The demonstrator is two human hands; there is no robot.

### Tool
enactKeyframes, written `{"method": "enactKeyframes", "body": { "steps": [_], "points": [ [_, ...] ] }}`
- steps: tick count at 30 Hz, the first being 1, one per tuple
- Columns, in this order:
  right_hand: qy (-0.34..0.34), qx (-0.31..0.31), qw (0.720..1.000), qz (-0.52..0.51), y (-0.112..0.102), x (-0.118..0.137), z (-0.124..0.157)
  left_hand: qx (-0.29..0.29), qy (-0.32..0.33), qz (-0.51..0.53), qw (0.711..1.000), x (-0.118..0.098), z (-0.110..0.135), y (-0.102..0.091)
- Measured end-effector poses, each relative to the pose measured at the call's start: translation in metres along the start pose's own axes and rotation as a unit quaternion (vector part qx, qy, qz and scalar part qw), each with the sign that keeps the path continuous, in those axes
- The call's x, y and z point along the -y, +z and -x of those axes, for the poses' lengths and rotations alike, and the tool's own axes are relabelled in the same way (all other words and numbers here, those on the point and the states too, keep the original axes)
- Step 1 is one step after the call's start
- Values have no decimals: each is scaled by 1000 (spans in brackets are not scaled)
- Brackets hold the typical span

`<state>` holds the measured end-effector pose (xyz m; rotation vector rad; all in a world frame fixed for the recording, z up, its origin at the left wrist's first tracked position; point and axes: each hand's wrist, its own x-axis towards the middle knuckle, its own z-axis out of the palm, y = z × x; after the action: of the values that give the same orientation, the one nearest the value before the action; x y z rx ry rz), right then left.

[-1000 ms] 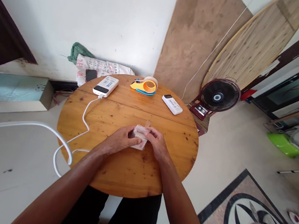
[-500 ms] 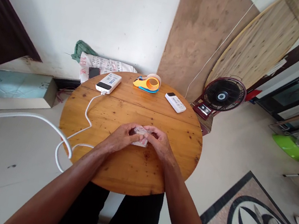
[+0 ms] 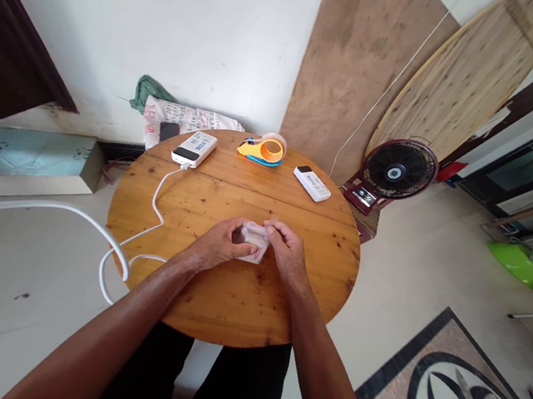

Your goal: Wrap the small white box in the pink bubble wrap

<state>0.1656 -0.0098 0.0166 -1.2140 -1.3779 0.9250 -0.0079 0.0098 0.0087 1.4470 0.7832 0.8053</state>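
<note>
My left hand (image 3: 218,247) and my right hand (image 3: 287,251) meet over the middle of a round wooden table (image 3: 210,298). Between them they grip a small pale packet (image 3: 254,241) with pinkish print. The left fingers curl round its left side. The right fingertips pinch its top right edge. Most of the packet is hidden by the fingers.
At the table's far side lie a white power bank (image 3: 194,148) with a white cable (image 3: 155,199), an orange tape dispenser (image 3: 265,149) and a white remote control (image 3: 312,183). A floor fan (image 3: 395,171) stands to the right, a printed sack (image 3: 183,119) behind the table.
The hands stayed together on the packet. The right fingers shifted from covering its top to pinching its upper right edge, and more of the packet shows now.
</note>
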Motion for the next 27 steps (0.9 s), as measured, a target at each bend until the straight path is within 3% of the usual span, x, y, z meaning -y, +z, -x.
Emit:
{"method": "enactKeyframes", "body": {
  "steps": [9,15,21,27],
  "points": [
    [-50,-39,998,29,2,-6,-1,45,22,18,999,-6,0,5],
    [-52,-62,994,80,3,2,3,30,12,5,999,-8,2,5],
    [-173,-66,948,259,6,7,8,22,33,-1,999,-10,1,7],
    [-221,-47,931,285,8,5,11,25,36,-10,999,-17,2,3]
  ]
}}
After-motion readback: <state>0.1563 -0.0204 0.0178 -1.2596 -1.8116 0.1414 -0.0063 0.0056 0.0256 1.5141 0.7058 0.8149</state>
